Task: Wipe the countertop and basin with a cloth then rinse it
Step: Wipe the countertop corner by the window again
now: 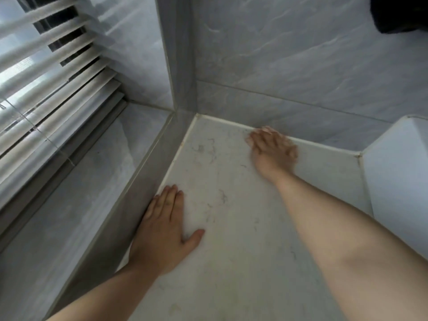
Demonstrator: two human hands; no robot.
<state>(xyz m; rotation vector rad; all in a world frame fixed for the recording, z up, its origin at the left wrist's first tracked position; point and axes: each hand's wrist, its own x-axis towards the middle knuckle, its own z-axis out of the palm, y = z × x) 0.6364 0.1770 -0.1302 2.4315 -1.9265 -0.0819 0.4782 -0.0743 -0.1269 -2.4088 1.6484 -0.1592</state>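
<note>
The pale veined countertop [231,228] fills the middle of the head view and runs into a tiled corner. My left hand [164,223] lies flat on it, palm down, fingers together, against the left ledge. My right hand [272,147] is stretched to the back edge where the countertop meets the wall; it is blurred, fingers spread, pressed down. No cloth shows in either hand or anywhere in view. The basin is not in view.
A grey raised ledge [143,181] borders the countertop on the left, with a sill and window blinds [51,72] beyond. Grey marbled wall tiles [301,61] stand behind. A white boxy object [398,181] sits at the right. Something dark [400,12] hangs at top right.
</note>
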